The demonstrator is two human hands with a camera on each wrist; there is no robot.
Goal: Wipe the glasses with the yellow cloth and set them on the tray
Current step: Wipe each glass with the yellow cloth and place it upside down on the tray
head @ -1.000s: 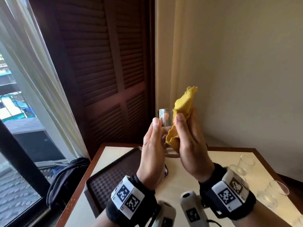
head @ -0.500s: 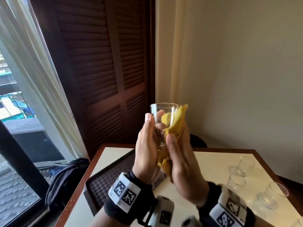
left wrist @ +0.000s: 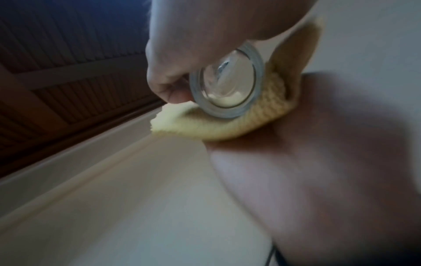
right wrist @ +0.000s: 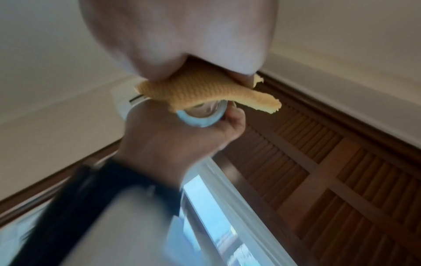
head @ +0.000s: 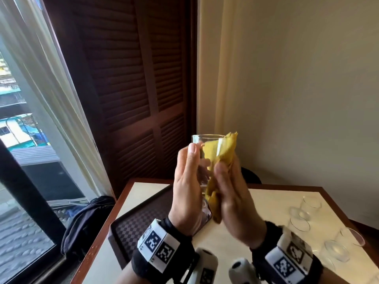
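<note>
A clear drinking glass (head: 207,140) is held upright in the air above the table, gripped by my left hand (head: 189,181). My right hand (head: 231,193) holds the yellow cloth (head: 223,148) pressed against the glass's right side. In the left wrist view the thick glass base (left wrist: 227,84) faces the camera with the yellow cloth (left wrist: 250,115) wrapped under it. The right wrist view shows my fingers pinching the cloth (right wrist: 200,90) over the glass (right wrist: 200,118). A dark checkered tray (head: 141,220) lies on the table below my left hand.
Several clear glasses (head: 311,206) stand on the cream table (head: 266,203) at the right, near its edge. A dark bag (head: 86,220) lies left of the table by the window. Louvred wooden shutters and a wall stand behind.
Both hands rose with the glass and came closer together. The cloth's tip, which stuck up above the rim, now sits about level with it, and my right hand has slid down the glass.
</note>
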